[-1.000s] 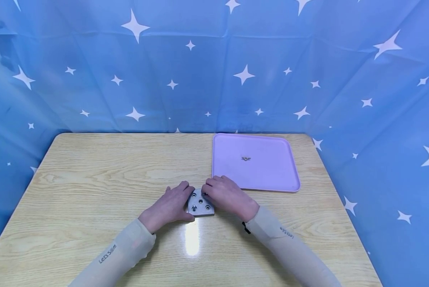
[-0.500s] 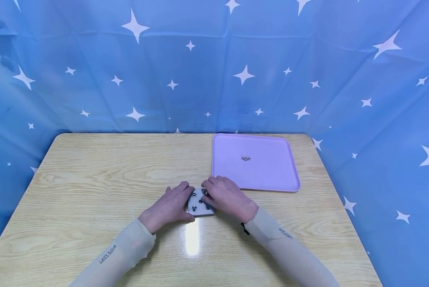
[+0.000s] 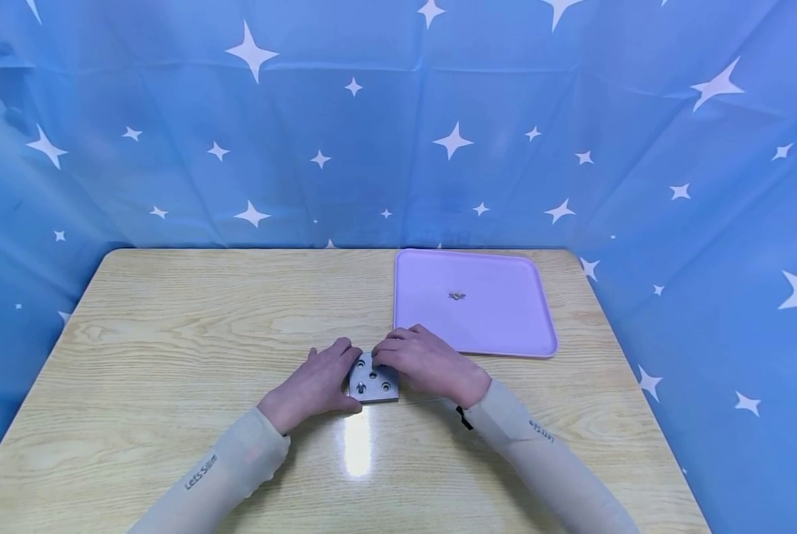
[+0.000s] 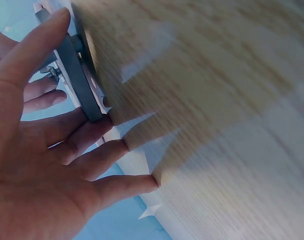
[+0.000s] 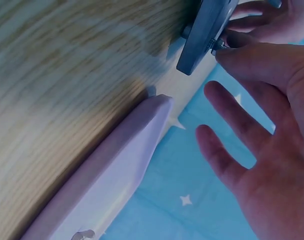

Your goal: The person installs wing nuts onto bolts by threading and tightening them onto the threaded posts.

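Note:
A grey metal plate (image 3: 374, 393) with a curved edge and several holes lies on the wooden table in the head view. My left hand (image 3: 314, 386) holds its left side, thumb at the near edge and index finger at the far edge. A small screw (image 3: 361, 386) stands upright in the plate's near-left hole. Over the far-right corner, my right hand (image 3: 431, 363) pinches another screw (image 5: 218, 46) between thumb and index finger, at the plate's face. From above, that screw is hidden by the fingers. The right hand's other fingers are spread apart in the right wrist view.
A purple tray (image 3: 498, 326) lies behind and right of the plate, near the right hand. Several small metal pieces (image 3: 457, 296) sit together in it. A blue curtain (image 3: 318, 185) with white stars hangs behind the table (image 3: 191, 334).
My right hand's thumb and fingers shifted at the plate's far-right corner, spreading apart half a second ago and closing together again now. The left hand and the plate stay in place.

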The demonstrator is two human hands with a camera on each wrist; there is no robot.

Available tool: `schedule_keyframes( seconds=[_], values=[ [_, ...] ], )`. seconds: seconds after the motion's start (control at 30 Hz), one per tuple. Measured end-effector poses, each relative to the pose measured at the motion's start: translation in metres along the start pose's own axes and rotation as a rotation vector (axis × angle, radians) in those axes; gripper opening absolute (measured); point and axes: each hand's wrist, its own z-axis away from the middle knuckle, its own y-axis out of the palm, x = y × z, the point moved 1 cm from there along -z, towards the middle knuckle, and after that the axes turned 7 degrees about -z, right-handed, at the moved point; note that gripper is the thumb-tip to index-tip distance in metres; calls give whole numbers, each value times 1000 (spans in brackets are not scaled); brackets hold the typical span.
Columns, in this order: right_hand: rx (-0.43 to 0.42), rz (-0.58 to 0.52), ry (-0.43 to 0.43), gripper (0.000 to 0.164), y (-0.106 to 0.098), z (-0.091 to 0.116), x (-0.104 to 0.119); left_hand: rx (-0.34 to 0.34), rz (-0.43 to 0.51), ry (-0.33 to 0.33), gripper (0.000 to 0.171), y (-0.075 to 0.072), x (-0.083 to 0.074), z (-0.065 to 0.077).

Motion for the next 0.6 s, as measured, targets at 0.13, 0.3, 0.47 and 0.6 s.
schedule_keyframes(
  seconds=[0.13,0.3,0.47,0.6],
  values=[
    [-12,2,15,30,1,0,0,-2,0,-1,77,0,0,0],
    [-43,7,45,18,3,-3,0,-2,4,-5,77,0,0,0],
    [-83,10,73,11,8,-7,0,-1,12,-9,77,-1,-1,1],
    [-121,21,94,5,11,-9,3,6,9,-8,77,-1,-1,1]
  ],
)
